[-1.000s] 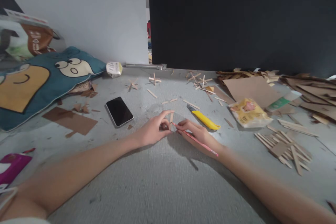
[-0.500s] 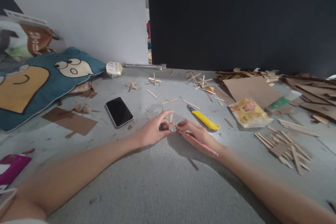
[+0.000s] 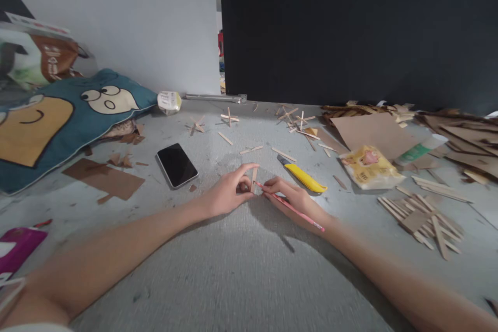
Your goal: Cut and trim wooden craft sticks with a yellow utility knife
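Stick [image 3: 254, 178] | pinched endwise in our left hand [image 3: 227, 192] | axis near-to-far | pencil [image 3: 299, 214], clamped in our right hand [image 3: 292, 196], tip at its right

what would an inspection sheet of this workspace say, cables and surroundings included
Surface: grey tabletop, dark marks
Things being worked on: thin wooden strip, pink pencil with its tip at the strip
Clutter: phone, yellow cutter, yellow packet, stick pile, cardboard
Hands: left hand pinches the strip; right hand grips the pencil
Cables: none certain; pale loop at left edge, cable or strap unclear
Surroundings: pale panel and black panel behind
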Demonstrator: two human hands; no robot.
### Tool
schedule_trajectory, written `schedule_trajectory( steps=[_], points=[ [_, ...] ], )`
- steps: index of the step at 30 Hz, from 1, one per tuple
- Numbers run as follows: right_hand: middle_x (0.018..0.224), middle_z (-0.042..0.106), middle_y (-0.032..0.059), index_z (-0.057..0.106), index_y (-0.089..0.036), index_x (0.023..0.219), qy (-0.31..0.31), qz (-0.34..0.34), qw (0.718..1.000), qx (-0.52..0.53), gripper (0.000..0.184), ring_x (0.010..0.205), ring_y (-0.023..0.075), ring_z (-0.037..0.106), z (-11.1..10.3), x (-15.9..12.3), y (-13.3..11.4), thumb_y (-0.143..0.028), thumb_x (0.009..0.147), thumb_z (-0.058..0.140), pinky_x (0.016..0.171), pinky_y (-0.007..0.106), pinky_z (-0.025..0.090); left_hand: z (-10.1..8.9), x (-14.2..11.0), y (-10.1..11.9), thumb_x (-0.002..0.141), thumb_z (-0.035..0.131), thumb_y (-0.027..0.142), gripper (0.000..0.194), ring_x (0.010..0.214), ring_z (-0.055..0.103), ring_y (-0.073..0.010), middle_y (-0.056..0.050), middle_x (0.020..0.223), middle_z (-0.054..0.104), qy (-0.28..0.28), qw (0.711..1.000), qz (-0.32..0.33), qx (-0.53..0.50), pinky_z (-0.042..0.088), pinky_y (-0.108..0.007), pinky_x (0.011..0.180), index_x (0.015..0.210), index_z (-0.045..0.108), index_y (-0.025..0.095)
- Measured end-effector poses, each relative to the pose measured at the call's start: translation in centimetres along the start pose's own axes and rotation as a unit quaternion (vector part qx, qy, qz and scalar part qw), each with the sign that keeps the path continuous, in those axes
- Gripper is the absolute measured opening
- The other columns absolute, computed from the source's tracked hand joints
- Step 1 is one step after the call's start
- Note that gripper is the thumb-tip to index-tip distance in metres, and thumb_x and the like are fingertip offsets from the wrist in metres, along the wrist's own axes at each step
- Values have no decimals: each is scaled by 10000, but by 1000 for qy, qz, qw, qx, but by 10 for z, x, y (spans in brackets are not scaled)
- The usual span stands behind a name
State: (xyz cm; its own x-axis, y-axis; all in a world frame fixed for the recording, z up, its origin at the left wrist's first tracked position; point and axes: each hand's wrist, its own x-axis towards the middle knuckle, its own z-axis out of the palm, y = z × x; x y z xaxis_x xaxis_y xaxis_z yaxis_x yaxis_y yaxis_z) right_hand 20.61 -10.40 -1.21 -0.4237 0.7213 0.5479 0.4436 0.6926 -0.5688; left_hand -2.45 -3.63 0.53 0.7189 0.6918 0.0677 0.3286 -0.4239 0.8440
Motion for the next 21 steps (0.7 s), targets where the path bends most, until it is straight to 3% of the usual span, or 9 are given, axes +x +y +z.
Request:
schedule_trajectory(
  steps=[21],
  points=[
    [1022, 721, 89, 604, -217, 1013, 0, 0, 1000, 4, 101, 876, 156, 716, 2, -1, 3, -248, 1060, 520, 771, 286, 611, 0, 1, -2, 897, 682, 240, 638, 788, 593, -167, 20, 840, 680, 4, 1000, 7, 1, 459, -315, 800, 1487, 439, 267]
  ],
)
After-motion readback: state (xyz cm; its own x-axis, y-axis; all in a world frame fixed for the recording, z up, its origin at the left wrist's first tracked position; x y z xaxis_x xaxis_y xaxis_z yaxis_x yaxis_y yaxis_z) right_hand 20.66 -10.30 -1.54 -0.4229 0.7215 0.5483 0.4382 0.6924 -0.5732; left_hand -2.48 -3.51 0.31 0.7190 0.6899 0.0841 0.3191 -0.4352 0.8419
